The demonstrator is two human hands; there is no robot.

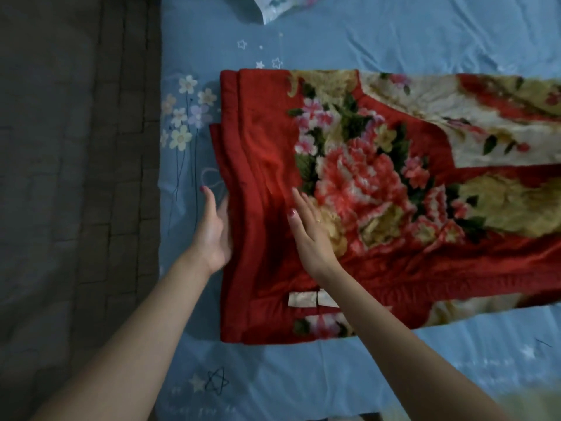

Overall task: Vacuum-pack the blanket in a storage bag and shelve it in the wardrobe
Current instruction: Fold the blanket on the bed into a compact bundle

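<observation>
1. The left hand (214,229) stands on edge with straight fingers against the stacked left edge of the thick red plush blanket with a floral print (349,192); its grip is wide and holds nothing.
2. The right hand (309,229) lies flat on the blanket's red border, fingers straight and spread, pressing down; this grip is also wide and empty.
3. The blanket lies folded into a long strip on the pale blue bedsheet printed with stars and flowers (394,41), running off the right of the view. Its layers at the left end are staggered, not flush.
4. Likely risk: the plush layers look thick and springy, so they may slide apart when pressure lifts, leaving a lopsided bundle that is harder to bag.
5. No storage bag can be identified; a crumpled patterned fabric (270,7) lies at the top edge.
</observation>
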